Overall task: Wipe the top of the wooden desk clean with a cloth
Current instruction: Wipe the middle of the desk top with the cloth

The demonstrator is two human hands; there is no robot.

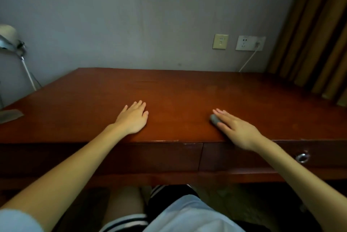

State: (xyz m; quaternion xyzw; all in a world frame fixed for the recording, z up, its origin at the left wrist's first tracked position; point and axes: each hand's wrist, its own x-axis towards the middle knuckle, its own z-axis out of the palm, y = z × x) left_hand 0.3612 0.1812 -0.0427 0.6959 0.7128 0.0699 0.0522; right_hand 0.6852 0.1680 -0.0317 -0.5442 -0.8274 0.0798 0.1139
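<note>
Wooden desk, lamp far left

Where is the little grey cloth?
In the head view, the grey cloth lies on the desk, right of middle near the front edge, mostly hidden under the straight fingers of the right hand.

My head carries the only view, above and behind my hands, facing forward and down through a wide lens. My left hand and right hand lie close, near mid-frame, on the desk. Beyond them rises the wall. Nearer than them, at the bottom edge, is my lap.
</note>
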